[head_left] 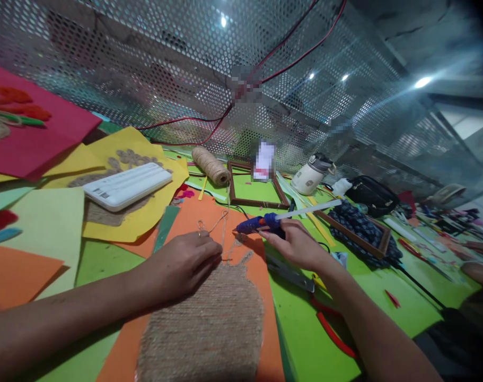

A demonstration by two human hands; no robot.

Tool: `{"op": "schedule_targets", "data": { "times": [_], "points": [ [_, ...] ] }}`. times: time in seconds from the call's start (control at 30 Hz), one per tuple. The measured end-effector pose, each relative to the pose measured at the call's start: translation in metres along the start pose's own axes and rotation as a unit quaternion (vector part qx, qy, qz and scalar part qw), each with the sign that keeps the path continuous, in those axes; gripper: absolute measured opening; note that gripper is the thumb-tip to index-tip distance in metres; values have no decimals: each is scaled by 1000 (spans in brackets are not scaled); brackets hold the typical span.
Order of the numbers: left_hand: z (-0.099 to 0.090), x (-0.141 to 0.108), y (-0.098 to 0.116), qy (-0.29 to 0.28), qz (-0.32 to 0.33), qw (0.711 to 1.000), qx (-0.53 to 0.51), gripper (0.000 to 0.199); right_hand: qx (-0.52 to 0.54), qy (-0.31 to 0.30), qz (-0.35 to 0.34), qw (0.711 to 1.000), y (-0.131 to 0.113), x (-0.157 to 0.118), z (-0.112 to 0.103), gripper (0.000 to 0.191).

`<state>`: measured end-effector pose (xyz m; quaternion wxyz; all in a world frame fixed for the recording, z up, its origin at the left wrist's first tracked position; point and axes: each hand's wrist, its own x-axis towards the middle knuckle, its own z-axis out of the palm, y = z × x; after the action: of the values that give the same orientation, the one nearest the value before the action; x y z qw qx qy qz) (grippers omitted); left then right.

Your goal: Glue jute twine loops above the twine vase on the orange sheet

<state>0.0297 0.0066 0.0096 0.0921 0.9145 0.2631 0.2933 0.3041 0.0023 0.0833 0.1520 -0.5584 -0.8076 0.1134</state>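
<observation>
Nearly crosswise glue gun point(261, 223), nozzle point(236, 230) left.

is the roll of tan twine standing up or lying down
Lying on its side: the tan twine roll stretches along the green tabletop, its round end facing the viewer.

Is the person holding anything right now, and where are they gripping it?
The right hand holds a blue glue gun by its handle. Whether the left hand, by the twine, grips anything cannot be told.

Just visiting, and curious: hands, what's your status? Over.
Right hand gripping blue glue gun over orange sheet. Left hand beside loose twine. Strand near nozzle, might snag.
</observation>
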Motion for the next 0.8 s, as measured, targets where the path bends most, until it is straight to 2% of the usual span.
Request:
{"op": "schedule_targets", "data": {
  "times": [0.17,0.37,0.6,0.8],
  "points": [
    [-1,1,1,-1,0,1000,-4,25,-26,-27,5,999,3,-1,0,22],
    [-3,1,2,-2,-5,1000,-2,24,-68,-26,15,997,7,-1,-5,26],
    [-1,1,1,-1,0,1000,-1,25,-26,5,24,999,4,2,-7,24],
    [0,1,0,3,0,1000,-3,26,7,23,15,1000,6,6,3,20]
  ]
}}
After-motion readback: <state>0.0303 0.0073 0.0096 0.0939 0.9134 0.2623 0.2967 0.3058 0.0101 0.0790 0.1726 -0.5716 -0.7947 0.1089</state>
